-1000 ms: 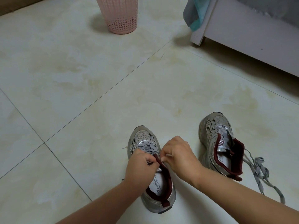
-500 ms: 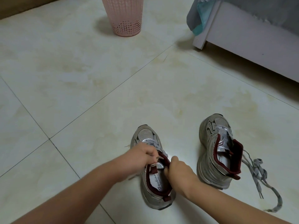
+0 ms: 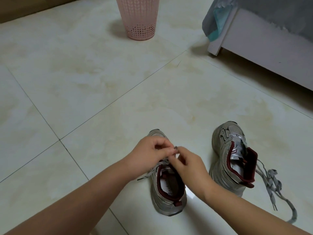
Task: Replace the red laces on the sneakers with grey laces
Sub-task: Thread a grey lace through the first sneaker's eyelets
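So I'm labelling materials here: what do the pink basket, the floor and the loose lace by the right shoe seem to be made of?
Pink basket: likely moulded plastic, matte, with a regular lattice of holes.
Floor: glazed ceramic or stone-look tile, glossy reflections and grout lines.
Loose grey lace: flat woven fabric, limp, with darker flecks.

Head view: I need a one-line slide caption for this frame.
Both hands, left hand and right hand, pinch a grey lace above the near sneaker; a second sneaker waits alongside.

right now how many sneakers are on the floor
2. One sneaker lies under both hands, left hand and right hand working a grey lace above it. The other sneaker sits to its right, beside a loose grey lace.
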Demonstrator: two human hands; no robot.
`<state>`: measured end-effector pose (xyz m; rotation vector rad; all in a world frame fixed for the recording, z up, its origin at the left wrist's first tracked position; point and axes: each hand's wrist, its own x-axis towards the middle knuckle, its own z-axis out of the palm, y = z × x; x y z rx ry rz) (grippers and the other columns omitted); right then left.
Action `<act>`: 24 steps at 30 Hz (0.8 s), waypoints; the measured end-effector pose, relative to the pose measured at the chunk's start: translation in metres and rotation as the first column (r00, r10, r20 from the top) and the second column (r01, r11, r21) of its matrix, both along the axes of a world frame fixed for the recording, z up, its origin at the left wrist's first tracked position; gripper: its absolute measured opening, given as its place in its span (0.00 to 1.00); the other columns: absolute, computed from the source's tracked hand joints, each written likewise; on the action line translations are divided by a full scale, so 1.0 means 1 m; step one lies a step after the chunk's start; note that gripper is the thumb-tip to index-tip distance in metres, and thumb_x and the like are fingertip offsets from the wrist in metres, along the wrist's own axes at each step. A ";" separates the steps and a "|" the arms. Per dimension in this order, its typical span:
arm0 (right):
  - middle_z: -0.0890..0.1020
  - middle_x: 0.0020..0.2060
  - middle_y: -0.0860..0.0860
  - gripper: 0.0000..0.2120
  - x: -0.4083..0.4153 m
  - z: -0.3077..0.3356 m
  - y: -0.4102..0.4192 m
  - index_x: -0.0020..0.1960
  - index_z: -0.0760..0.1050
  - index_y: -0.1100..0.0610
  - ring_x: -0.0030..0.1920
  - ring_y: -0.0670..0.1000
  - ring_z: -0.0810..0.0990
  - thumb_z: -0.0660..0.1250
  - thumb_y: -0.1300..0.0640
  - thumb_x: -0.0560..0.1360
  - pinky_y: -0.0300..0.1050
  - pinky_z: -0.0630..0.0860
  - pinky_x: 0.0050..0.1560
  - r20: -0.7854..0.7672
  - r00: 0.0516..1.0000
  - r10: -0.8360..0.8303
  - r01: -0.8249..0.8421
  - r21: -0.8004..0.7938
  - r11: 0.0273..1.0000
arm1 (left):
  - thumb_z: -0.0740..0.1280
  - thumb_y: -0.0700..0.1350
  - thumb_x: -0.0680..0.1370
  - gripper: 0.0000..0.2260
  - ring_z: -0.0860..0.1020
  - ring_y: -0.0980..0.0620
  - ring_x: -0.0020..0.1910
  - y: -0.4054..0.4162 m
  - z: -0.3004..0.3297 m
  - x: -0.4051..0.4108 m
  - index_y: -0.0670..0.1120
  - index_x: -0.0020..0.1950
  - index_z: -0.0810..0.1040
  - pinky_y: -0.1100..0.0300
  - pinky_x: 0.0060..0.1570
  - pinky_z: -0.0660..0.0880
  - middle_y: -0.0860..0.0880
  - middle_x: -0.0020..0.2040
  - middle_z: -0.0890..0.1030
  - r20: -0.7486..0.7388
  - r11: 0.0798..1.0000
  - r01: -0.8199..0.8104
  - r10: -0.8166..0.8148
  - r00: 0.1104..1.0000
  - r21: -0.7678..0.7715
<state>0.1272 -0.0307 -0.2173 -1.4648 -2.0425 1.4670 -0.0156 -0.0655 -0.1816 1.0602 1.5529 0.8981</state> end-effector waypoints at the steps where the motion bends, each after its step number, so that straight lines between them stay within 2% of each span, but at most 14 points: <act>1: 0.69 0.23 0.44 0.10 -0.003 0.003 0.005 0.36 0.72 0.53 0.27 0.43 0.66 0.63 0.55 0.75 0.39 0.63 0.33 -0.050 0.995 -0.084 0.080 -0.075 0.994 | 0.70 0.40 0.72 0.06 0.73 0.61 0.33 -0.001 -0.007 -0.001 0.51 0.39 0.78 0.66 0.40 0.72 0.54 0.33 0.76 -0.030 1.000 -0.027 0.027 0.999 -0.014; 3: 0.69 0.23 0.47 0.14 -0.006 0.005 0.016 0.32 0.71 0.58 0.25 0.46 0.66 0.61 0.59 0.76 0.41 0.64 0.32 -0.042 0.967 -0.251 0.236 -0.219 0.947 | 0.72 0.43 0.70 0.08 0.70 0.61 0.32 -0.009 -0.026 -0.005 0.50 0.42 0.74 0.64 0.36 0.67 0.54 0.35 0.72 -0.254 0.992 0.006 -0.038 0.966 -0.126; 5: 0.70 0.23 0.51 0.12 -0.005 0.004 0.025 0.34 0.70 0.58 0.21 0.45 0.66 0.59 0.63 0.77 0.38 0.64 0.25 -0.009 0.932 -0.364 0.343 -0.314 0.886 | 0.71 0.46 0.71 0.10 0.70 0.57 0.39 -0.020 -0.046 -0.009 0.50 0.46 0.72 0.62 0.39 0.67 0.52 0.42 0.72 -0.483 0.957 0.086 -0.216 0.849 -0.275; 7: 0.72 0.27 0.53 0.07 -0.002 0.003 0.033 0.40 0.70 0.59 0.23 0.46 0.68 0.59 0.63 0.77 0.37 0.65 0.24 0.012 0.909 -0.416 0.392 -0.362 0.846 | 0.70 0.47 0.72 0.08 0.72 0.53 0.44 -0.028 -0.057 -0.011 0.49 0.49 0.74 0.60 0.46 0.69 0.50 0.46 0.72 -0.542 0.939 0.107 -0.279 0.792 -0.327; 8: 0.74 0.31 0.55 0.02 -0.002 0.003 0.035 0.48 0.71 0.60 0.28 0.48 0.71 0.60 0.62 0.77 0.38 0.68 0.27 0.035 0.905 -0.425 0.407 -0.365 0.837 | 0.69 0.47 0.73 0.07 0.72 0.52 0.44 -0.030 -0.058 -0.012 0.48 0.48 0.75 0.61 0.47 0.69 0.50 0.45 0.72 -0.536 0.941 0.114 -0.277 0.798 -0.318; 10: 0.75 0.45 0.56 0.18 0.000 -0.002 0.036 0.64 0.65 0.59 0.45 0.54 0.76 0.63 0.58 0.76 0.45 0.72 0.44 0.112 0.913 -0.393 0.408 -0.291 0.865 | 0.68 0.47 0.74 0.04 0.72 0.51 0.42 -0.029 -0.056 -0.013 0.50 0.42 0.74 0.63 0.42 0.67 0.51 0.41 0.72 -0.542 0.945 0.165 -0.300 0.785 -0.283; 11: 0.73 0.49 0.54 0.23 0.000 -0.001 0.034 0.67 0.61 0.57 0.51 0.55 0.75 0.64 0.57 0.75 0.46 0.70 0.50 0.151 0.917 -0.369 0.394 -0.202 0.896 | 0.67 0.46 0.74 0.04 0.72 0.52 0.42 -0.028 -0.053 -0.014 0.51 0.41 0.72 0.63 0.40 0.65 0.51 0.40 0.72 -0.556 0.948 0.178 -0.300 0.775 -0.264; 13: 0.70 0.48 0.50 0.18 -0.001 0.007 0.023 0.61 0.65 0.54 0.52 0.54 0.72 0.64 0.58 0.73 0.44 0.66 0.51 0.124 0.952 -0.279 0.269 0.095 0.958 | 0.62 0.47 0.76 0.03 0.73 0.52 0.42 -0.025 -0.046 -0.016 0.51 0.43 0.72 0.62 0.39 0.64 0.51 0.41 0.75 -0.640 0.969 0.155 -0.243 0.728 -0.192; 15: 0.69 0.42 0.48 0.06 -0.003 0.013 0.008 0.47 0.70 0.52 0.47 0.53 0.70 0.62 0.57 0.69 0.45 0.64 0.47 0.123 0.991 -0.053 0.002 0.380 0.925 | 0.59 0.48 0.77 0.04 0.73 0.50 0.43 -0.020 -0.037 -0.018 0.52 0.47 0.73 0.61 0.38 0.63 0.51 0.44 0.78 -0.754 0.988 0.125 -0.152 0.639 -0.093; 16: 0.68 0.39 0.48 0.03 -0.005 0.014 0.001 0.41 0.72 0.52 0.45 0.53 0.70 0.62 0.55 0.68 0.46 0.64 0.46 0.177 0.983 0.052 -0.128 0.452 0.883 | 0.59 0.50 0.77 0.05 0.74 0.49 0.44 -0.018 -0.034 -0.020 0.52 0.47 0.73 0.60 0.38 0.62 0.51 0.44 0.78 -0.793 0.991 0.125 -0.113 0.598 -0.046; 17: 0.67 0.38 0.47 0.06 -0.008 0.012 -0.006 0.38 0.74 0.53 0.44 0.52 0.69 0.61 0.52 0.68 0.46 0.63 0.45 0.250 0.960 0.127 -0.236 0.475 0.848 | 0.58 0.51 0.77 0.05 0.75 0.48 0.45 -0.015 -0.031 -0.022 0.52 0.45 0.72 0.60 0.37 0.62 0.50 0.44 0.79 -0.819 0.991 0.131 -0.091 0.567 -0.019; 19: 0.64 0.39 0.46 0.16 -0.015 0.006 -0.016 0.39 0.77 0.52 0.47 0.51 0.66 0.58 0.43 0.72 0.45 0.59 0.46 0.407 0.893 0.193 -0.368 0.414 0.832 | 0.58 0.52 0.78 0.09 0.76 0.46 0.44 -0.012 -0.027 -0.026 0.51 0.40 0.69 0.59 0.36 0.62 0.48 0.41 0.79 -0.840 0.989 0.141 -0.111 0.531 -0.042; 21: 0.62 0.41 0.46 0.21 -0.020 -0.003 -0.020 0.43 0.78 0.50 0.51 0.50 0.64 0.55 0.36 0.74 0.44 0.59 0.49 0.522 0.830 0.199 -0.409 0.326 0.852 | 0.59 0.53 0.78 0.12 0.75 0.47 0.40 -0.012 -0.026 -0.029 0.49 0.37 0.66 0.59 0.35 0.62 0.50 0.35 0.76 -0.809 0.987 0.126 -0.155 0.566 -0.101; 24: 0.63 0.42 0.46 0.19 -0.026 -0.009 -0.019 0.46 0.78 0.50 0.53 0.51 0.64 0.58 0.37 0.73 0.44 0.63 0.53 0.518 0.837 0.178 -0.363 0.282 0.888 | 0.63 0.51 0.77 0.14 0.72 0.52 0.33 -0.015 -0.032 -0.029 0.51 0.32 0.66 0.59 0.35 0.65 0.53 0.28 0.71 -0.599 0.988 0.042 -0.125 0.791 -0.151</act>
